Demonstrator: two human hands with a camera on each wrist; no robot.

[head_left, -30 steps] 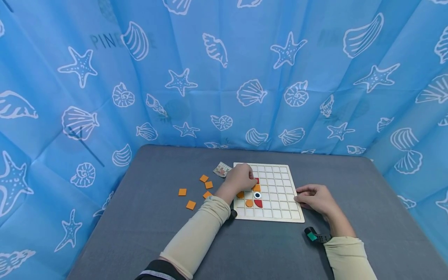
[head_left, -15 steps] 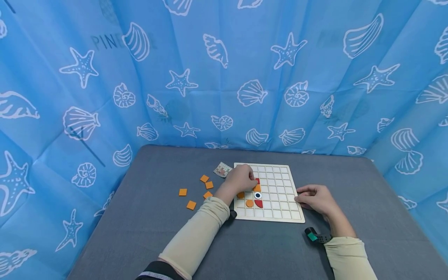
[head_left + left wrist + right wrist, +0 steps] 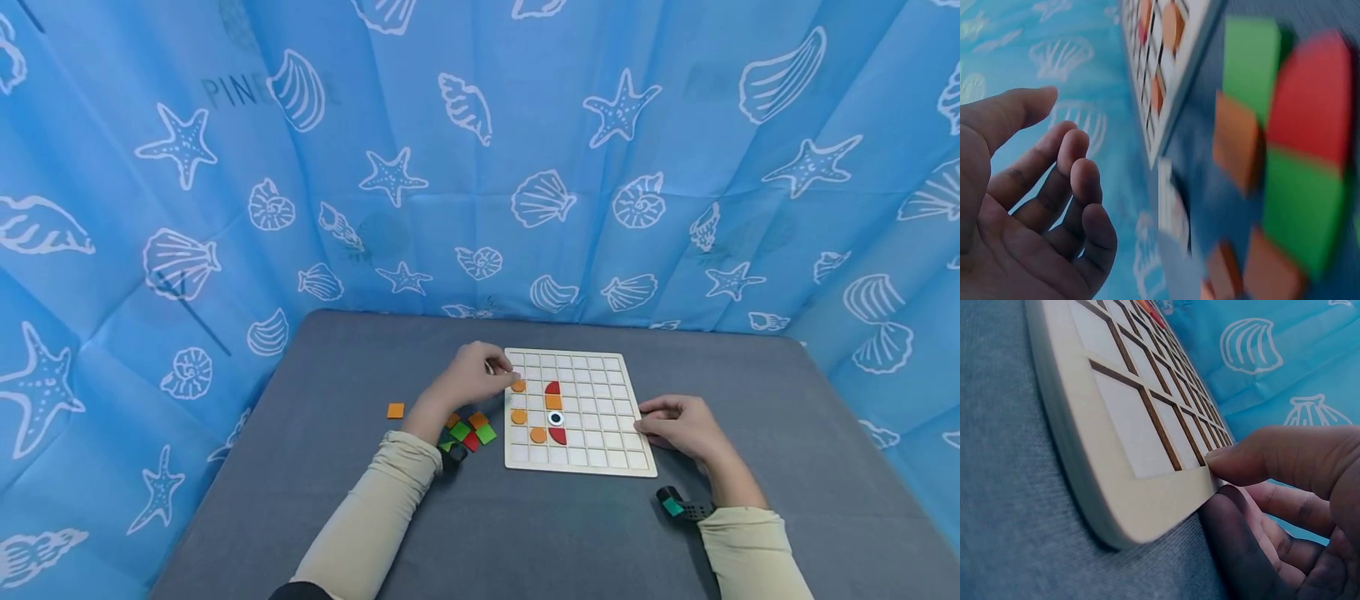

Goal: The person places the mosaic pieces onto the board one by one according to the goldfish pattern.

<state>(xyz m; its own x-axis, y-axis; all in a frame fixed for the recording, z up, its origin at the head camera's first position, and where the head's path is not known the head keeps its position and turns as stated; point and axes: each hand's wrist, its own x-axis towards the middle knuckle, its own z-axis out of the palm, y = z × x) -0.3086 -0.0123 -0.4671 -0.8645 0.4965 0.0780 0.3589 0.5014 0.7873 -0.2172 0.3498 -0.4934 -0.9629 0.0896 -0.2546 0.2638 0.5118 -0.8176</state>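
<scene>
A white grid board (image 3: 600,417) lies on the table. My left hand (image 3: 472,372) hovers by its left edge, fingers loosely bent and thumb apart. In the left wrist view, nothing shows between the left hand's fingers (image 3: 1088,178). My right hand (image 3: 675,427) pinches the board's right rim, with the thumb (image 3: 1241,456) on top. On the grid sit an orange square (image 3: 553,402), a black-and-white eye piece (image 3: 555,418), a red quarter-circle (image 3: 557,435), another red quarter-circle (image 3: 552,387), and orange discs, one disc (image 3: 537,434) being lowest.
Left of the board, by the left wrist, is a cluster of green, red and orange pieces, including a green square (image 3: 486,433). An orange square (image 3: 395,410) lies farther left. A small card (image 3: 1172,203) shows in the left wrist view. A blue curtain (image 3: 480,167) hangs behind.
My left hand has come off the grid and moved left, uncovering an upper-left orange disc. Green and red pieces now show beside the left wrist. My right hand stays on the rim.
</scene>
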